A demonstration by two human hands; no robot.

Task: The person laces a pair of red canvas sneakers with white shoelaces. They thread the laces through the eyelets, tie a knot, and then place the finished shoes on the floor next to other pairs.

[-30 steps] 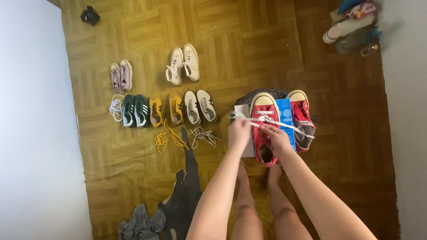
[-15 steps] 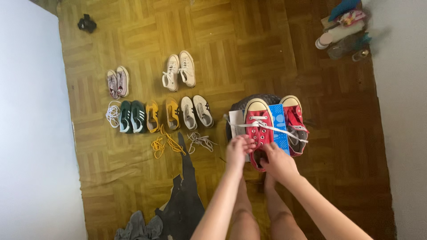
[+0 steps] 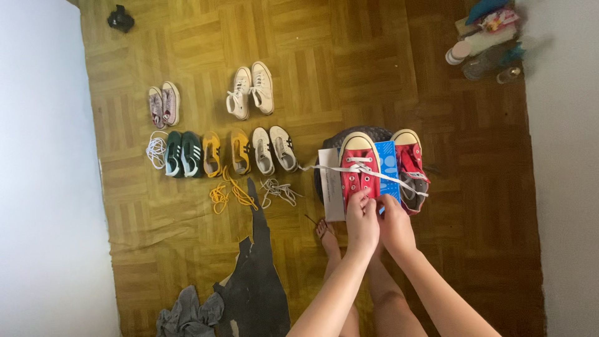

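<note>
A red canvas sneaker (image 3: 357,170) with a cream toe cap lies on a blue-and-white box (image 3: 390,163) atop a dark round stool (image 3: 340,138). Its white lace (image 3: 324,167) runs through the front eyelets and trails out to both sides. My left hand (image 3: 362,222) and my right hand (image 3: 395,226) grip the heel end of this sneaker, side by side. A second red sneaker (image 3: 409,168) rests to the right on the same box.
On the parquet to the left stand pairs of shoes: white (image 3: 251,91), pink (image 3: 162,106), green (image 3: 181,154), yellow (image 3: 226,152), white with dark stripes (image 3: 273,150). Loose yellow laces (image 3: 226,195) and white laces (image 3: 278,190) lie below. Clutter (image 3: 483,39) sits top right, grey cloth (image 3: 187,315) bottom left.
Both hands slid from the lace near the sneaker's middle down to its heel end. The lace now lies spread flat to both sides. The view shifted slightly.
</note>
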